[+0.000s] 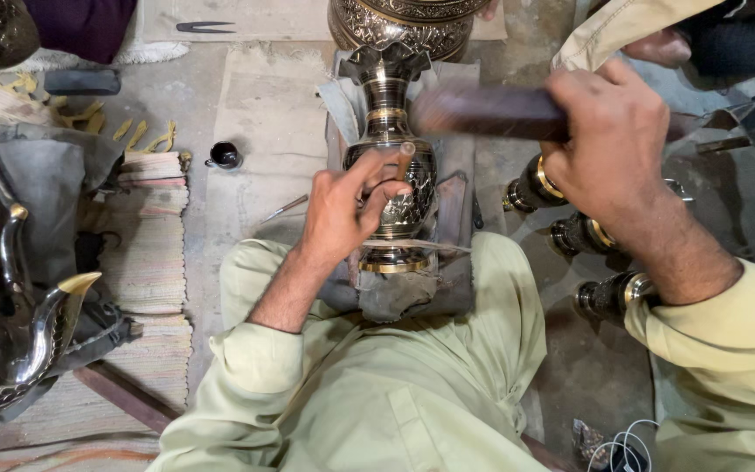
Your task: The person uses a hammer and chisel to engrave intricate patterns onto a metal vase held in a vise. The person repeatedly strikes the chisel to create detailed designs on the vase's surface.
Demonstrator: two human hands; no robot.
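The left hand (347, 205) pinched a short thin punch (405, 160) between thumb and fingertips, its lower end set against the belly of an engraved brass vase (392, 166). The right hand (609, 140) was closed tight round a dark wooden mallet (482, 112), held raised above and just right of the punch; the mallet head was blurred. The vase lay lengthwise on a grey cloth pad (452, 201) between the person's knees, its flared mouth toward the far edge of the floor and its foot toward the lap.

Risks, as judged: the round body rested on soft padding with only the left hand steadying it, so an off-centre blow could roll it and drag the punch across the finished pattern. The fingertips sat close to the punch head; a glancing blow could catch them.

Surroundings: three dark vases with gilt bands (570, 232) lay near the right forearm, close enough to be knocked by the elbow. A larger engraved vessel (404, 26) stood just beyond the vase's mouth. At the left edge stood a big metal bird figure (10, 323); folded woven mats (150, 227), a small dark cup (224, 156) and a thin metal tool (286, 208) lay on the floor (255, 114). Another person's sleeve (622, 31) showed at the far right corner.
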